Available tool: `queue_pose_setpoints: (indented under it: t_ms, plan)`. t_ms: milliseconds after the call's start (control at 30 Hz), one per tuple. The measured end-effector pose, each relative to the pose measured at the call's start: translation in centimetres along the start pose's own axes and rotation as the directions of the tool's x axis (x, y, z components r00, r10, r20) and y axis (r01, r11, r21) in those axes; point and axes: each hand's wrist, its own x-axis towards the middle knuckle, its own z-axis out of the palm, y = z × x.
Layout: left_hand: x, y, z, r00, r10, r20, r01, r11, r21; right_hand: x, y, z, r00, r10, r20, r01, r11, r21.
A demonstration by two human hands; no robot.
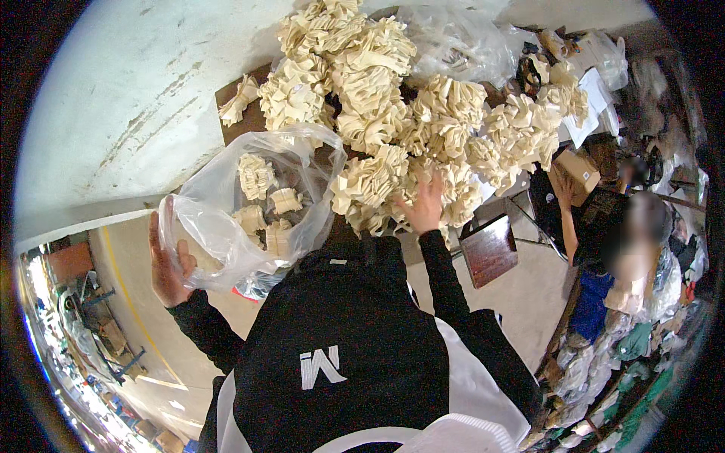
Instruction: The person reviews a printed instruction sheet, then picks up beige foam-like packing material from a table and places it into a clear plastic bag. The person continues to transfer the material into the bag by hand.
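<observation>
At the left, my left hand [171,264] holds the side of a clear plastic bag [215,181], with its fingers upright along the film. Several small cream-coloured bundles of folded strips [257,177] lie inside the spread bag. My right hand [426,205] reaches onto a big heap of the same cream bundles [370,98] on the table in front of me. Its thumb and fingers are apart against the bundles at the near edge of the heap. Some fingertips are hidden among the folds.
Crumpled clear plastic [461,45] lies behind the heap, and white papers [593,106] at its right. A brown stool [489,251] stands right of my arm. Farther right, another person [596,223] has a hand by a cardboard box [578,170]. A pale wall [113,98] rises at the left.
</observation>
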Motion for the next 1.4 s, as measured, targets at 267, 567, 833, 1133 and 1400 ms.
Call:
queue_pose_setpoints:
  t_ms: [267, 567, 833, 1133, 1400]
  plan:
    - [-0.2, -1.1, -0.6, 0.911, 0.403, -0.092, -0.211, 0.645, 0.735, 5.3, -5.7, 4.3, 0.992, -0.034, 0.122, 0.043, 0.996, -0.073]
    - [-0.6, 1.1, 1.0, 0.93, 0.18, -0.321, 0.02, 0.847, 0.531, -5.3, -6.8, 10.1, 0.717, -0.692, 0.085, 0.697, 0.714, -0.068]
    - [-1.4, 1.8, 2.1, 0.899, 0.151, -0.411, 0.026, 0.918, 0.395, -1.5, -6.3, 7.6, 0.977, -0.189, 0.104, 0.193, 0.981, -0.03]
    - [-2.9, -0.1, -1.0, 0.903, 0.292, -0.314, -0.061, 0.811, 0.582, 3.6, 1.0, 1.2, 0.9, 0.379, -0.216, -0.049, 0.58, 0.813]
    - [-2.6, 1.6, 2.8, 0.871, 0.159, -0.465, 0.105, 0.864, 0.492, -11.3, 10.4, 7.7, 0.614, 0.651, -0.447, -0.399, 0.744, 0.537]
